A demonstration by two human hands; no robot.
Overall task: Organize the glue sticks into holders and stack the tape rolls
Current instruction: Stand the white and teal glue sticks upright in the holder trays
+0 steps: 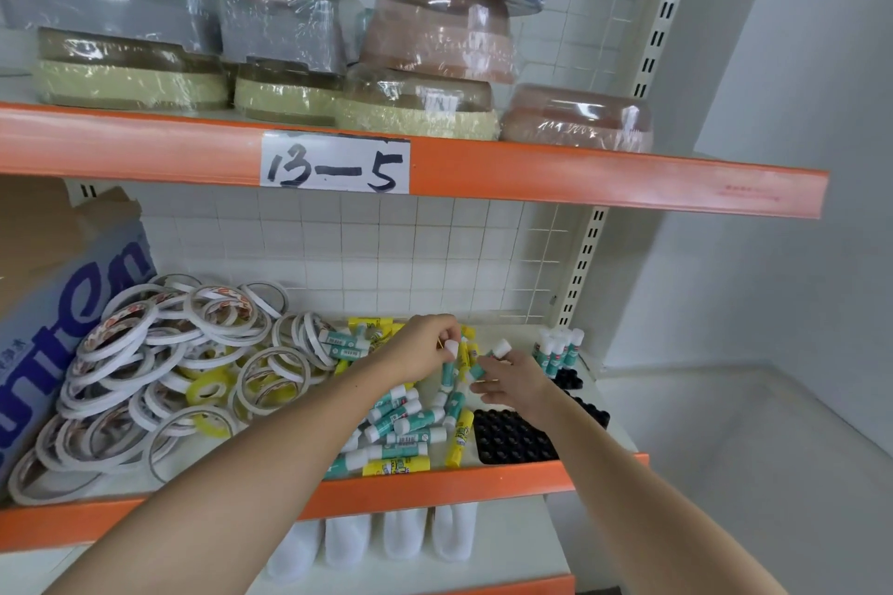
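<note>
Teal and yellow glue sticks (pixel 403 425) lie loose in a heap on the lower shelf. My left hand (pixel 425 350) pinches a teal glue stick (pixel 449 365) by its white cap, hanging upright above the heap. My right hand (pixel 512 382) grips another teal glue stick (pixel 490 355), tilted with its cap up. A black holder tray (pixel 512 437) with round holes sits at the front right. Several sticks (pixel 558 350) stand upright in a second black holder (pixel 570 379) behind my right hand. Thin white and yellow tape rolls (pixel 164 362) lie scattered at the left.
A cardboard box (pixel 53 304) with blue lettering stands at the far left. The orange shelf edge (pixel 435 483) runs along the front. Wrapped wide tape rolls (pixel 290 63) fill the upper shelf labelled 13-5. White soft items (pixel 386 536) sit on the shelf below.
</note>
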